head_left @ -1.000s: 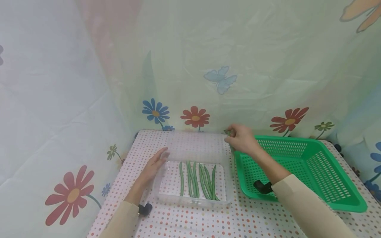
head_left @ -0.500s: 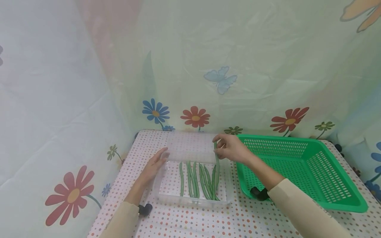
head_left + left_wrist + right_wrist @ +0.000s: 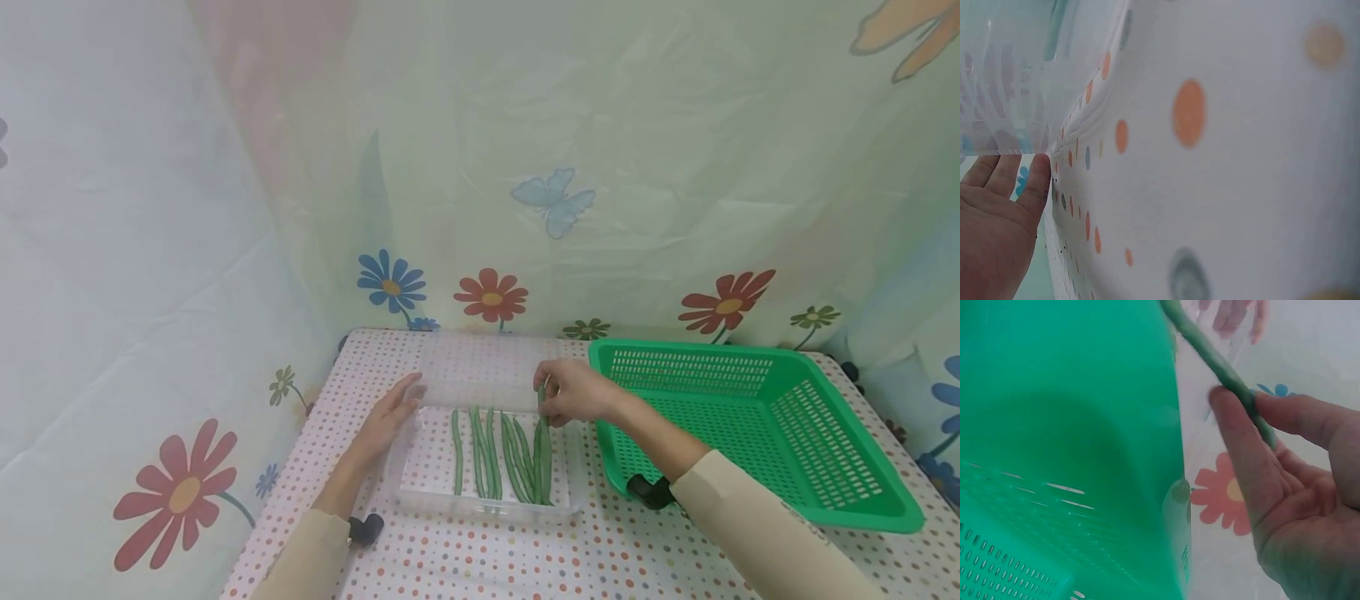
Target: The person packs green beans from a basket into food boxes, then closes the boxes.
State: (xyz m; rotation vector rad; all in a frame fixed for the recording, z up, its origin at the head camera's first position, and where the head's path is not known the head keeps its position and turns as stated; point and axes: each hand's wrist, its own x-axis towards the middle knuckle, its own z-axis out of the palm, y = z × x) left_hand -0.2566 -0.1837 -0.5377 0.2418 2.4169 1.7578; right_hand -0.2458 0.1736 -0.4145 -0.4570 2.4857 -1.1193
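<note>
A clear plastic container with its see-through lid tipped back stands on the dotted tablecloth. Several green beans lie lengthwise in it, more of them toward the right. My right hand pinches one green bean near its far end, thumb against fingers; the bean hangs down into the container's right side, next to the rightmost beans. My left hand has its fingers extended and rests against the container's left side; in the left wrist view its fingertips meet the clear wall.
A green slotted basket stands just right of the container, under my right forearm; no beans show in its visible part. Behind the table hangs a flowered curtain. Dotted tablecloth extends in front of the container.
My right hand has brought the bean left from beside the basket's edge, then lowered it into the container's right side. The left hand stays where it was.
</note>
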